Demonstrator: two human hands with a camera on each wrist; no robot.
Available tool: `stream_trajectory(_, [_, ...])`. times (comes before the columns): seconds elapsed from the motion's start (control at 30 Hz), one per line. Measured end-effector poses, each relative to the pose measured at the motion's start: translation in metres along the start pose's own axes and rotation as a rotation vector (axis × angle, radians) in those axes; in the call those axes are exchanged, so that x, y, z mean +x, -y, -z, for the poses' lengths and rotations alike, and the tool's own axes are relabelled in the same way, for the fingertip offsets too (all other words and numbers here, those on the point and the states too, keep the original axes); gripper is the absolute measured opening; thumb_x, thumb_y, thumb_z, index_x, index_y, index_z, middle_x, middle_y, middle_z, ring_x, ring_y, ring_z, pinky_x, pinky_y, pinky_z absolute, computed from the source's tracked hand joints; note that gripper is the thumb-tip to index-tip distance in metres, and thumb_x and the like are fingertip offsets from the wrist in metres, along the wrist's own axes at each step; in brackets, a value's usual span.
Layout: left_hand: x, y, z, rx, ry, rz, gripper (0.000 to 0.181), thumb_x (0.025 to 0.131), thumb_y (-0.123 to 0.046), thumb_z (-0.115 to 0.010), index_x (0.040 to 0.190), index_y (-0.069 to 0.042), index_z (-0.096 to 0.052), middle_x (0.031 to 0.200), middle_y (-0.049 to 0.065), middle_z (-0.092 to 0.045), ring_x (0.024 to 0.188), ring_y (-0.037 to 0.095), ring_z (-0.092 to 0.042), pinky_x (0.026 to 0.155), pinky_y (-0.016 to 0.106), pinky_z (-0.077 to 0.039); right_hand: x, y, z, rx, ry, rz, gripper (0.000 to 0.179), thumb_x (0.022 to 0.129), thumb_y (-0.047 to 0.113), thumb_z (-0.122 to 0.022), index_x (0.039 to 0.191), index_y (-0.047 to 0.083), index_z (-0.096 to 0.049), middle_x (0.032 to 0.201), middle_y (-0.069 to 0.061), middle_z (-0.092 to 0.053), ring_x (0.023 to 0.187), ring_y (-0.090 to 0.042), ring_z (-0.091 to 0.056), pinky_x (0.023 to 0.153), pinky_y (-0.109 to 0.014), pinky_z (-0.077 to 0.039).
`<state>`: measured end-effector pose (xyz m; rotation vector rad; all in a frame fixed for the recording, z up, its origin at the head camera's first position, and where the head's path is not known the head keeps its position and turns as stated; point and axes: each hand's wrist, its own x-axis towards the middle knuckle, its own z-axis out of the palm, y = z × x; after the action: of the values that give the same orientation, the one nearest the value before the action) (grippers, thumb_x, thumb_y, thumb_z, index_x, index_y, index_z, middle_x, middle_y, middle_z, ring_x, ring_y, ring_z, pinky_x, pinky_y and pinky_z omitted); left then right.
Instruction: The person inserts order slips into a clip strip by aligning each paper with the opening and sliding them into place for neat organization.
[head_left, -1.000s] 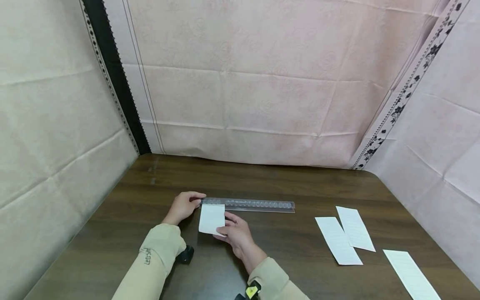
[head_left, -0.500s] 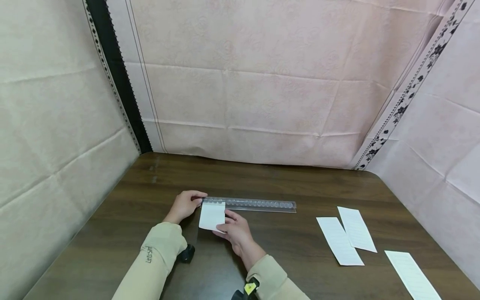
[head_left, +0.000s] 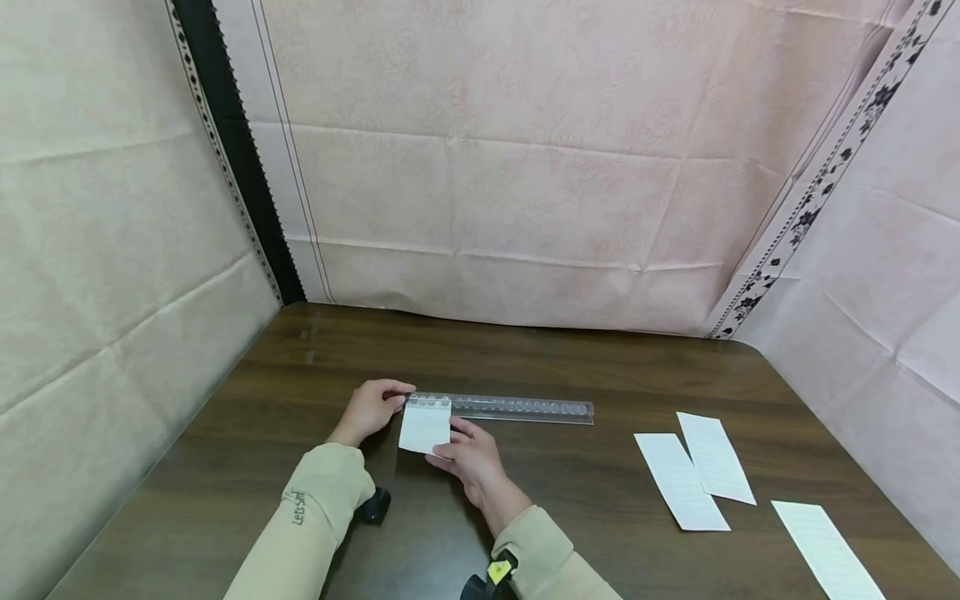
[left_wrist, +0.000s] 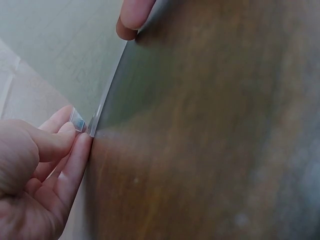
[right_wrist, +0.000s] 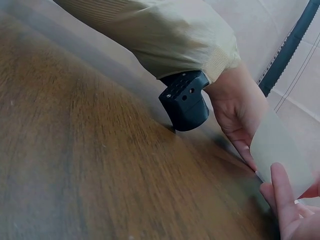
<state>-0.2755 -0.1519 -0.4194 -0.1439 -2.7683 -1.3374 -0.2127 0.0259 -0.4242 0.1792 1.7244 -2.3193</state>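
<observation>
A clear plastic ruler lies crosswise on the brown wooden table. My left hand pinches its left end between thumb and fingers; the left wrist view shows the clear ruler tip between them. Just right of it, my right hand holds a small white paper slip by its lower right side, thumb on top. The slip's upper edge overlaps the ruler's left part, and the ruler's row of round marks shows over it. In the right wrist view the slip bends slightly upward.
Three white paper strips lie at the right: an overlapping pair, with a left strip and a right strip, and a single strip nearer the front. Pale cloth hangs behind the table and at both sides.
My right hand has slid the paper slip a little away from me, so more of its upper edge overlaps the ruler. The left hand keeps its hold on the ruler's end.
</observation>
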Motion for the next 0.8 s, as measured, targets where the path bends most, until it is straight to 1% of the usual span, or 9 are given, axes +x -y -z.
stream_trajectory(0.2, [0.0003, 0.0004, -0.0006, 0.002, -0.003, 0.0, 0.021, 0.091, -0.001, -0.057, 0.106, -0.005, -0.07, 0.106, 0.013, -0.065, 0.088, 0.022, -0.058, 0.077, 0.038, -0.048, -0.0001, 0.0003, 0.0001, -0.001, -0.003, -0.009, 0.057, 0.079, -0.02, -0.056, 0.133, -0.011, -0.039, 0.116, -0.024, -0.057, 0.093, -0.029, -0.061, 0.076, -0.038, -0.052])
stream_trajectory(0.5, [0.001, 0.0015, -0.0019, -0.002, 0.0, 0.018, 0.021, 0.091, -0.002, -0.057, 0.107, -0.006, -0.07, 0.1, 0.009, -0.066, 0.081, 0.019, -0.058, 0.072, 0.034, -0.049, -0.0014, 0.0005, 0.0022, -0.021, -0.008, -0.019, 0.058, 0.08, -0.02, -0.056, 0.134, -0.011, -0.038, 0.118, -0.026, -0.056, 0.094, -0.029, -0.061, 0.076, -0.038, -0.053])
stream_trajectory(0.8, [0.0012, 0.0031, -0.002, -0.003, 0.004, 0.021, 0.021, 0.091, -0.001, -0.058, 0.106, -0.006, -0.07, 0.099, 0.01, -0.066, 0.08, 0.018, -0.058, 0.071, 0.033, -0.049, -0.0022, 0.0027, 0.0038, -0.032, 0.0, -0.017, 0.057, 0.081, -0.019, -0.056, 0.134, -0.011, -0.038, 0.119, -0.026, -0.056, 0.093, -0.029, -0.062, 0.076, -0.038, -0.053])
